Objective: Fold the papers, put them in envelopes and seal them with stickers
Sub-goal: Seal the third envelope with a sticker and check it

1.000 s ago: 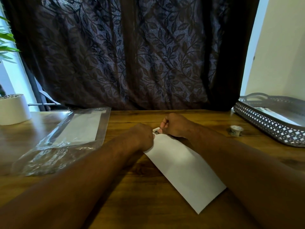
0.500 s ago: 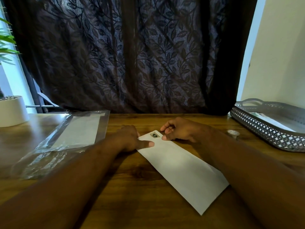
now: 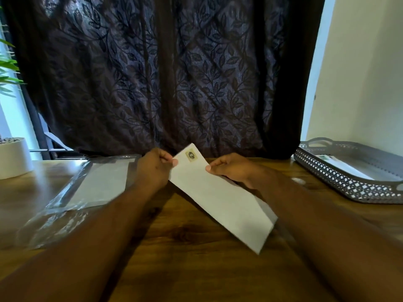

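White envelope (image 3: 220,192): now lifted off the wooden table (image 3: 192,247) and tilted between both hands; half a second ago it lay flat.
Sticker (image 3: 191,155): stuck on its far corner.
Left hand (image 3: 152,168): pinches the far-left edge.
Right hand (image 3: 233,170): grips the right edge, thumb on top.
Meaning: sealing looks done; probably bound for the grey tray (image 3: 349,186), well apart on the right.

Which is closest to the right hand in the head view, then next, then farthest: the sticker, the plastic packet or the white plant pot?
From the right hand:
1. Sticker, on the envelope top corner, just left of that hand.
2. Plastic packet, farther left, beyond the left hand.
3. White plant pot, at the far left edge.
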